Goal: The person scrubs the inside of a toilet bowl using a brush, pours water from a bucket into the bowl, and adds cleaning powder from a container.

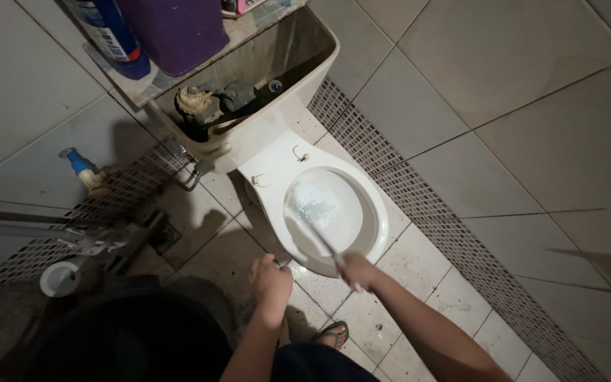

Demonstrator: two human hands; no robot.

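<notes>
A white toilet bowl (378, 233) with no seat stands in the middle of the view, with foamy water inside. My right hand (357, 271) grips the handle of a toilet brush (310, 230) whose head reaches down into the bowl. My left hand (271, 280) is closed in a fist just off the bowl's front left rim, and nothing shows in it. The cistern (263, 127) behind the bowl is open, with its inner fittings showing.
A blue bottle (111, 32) and a purple container (178, 28) rest on the lid across the cistern. A blue tap (79, 164) juts from the left wall. A dark bucket (129, 332) stands at bottom left beside a floor drain (165, 237). My sandalled foot (332, 332) is on the tiles.
</notes>
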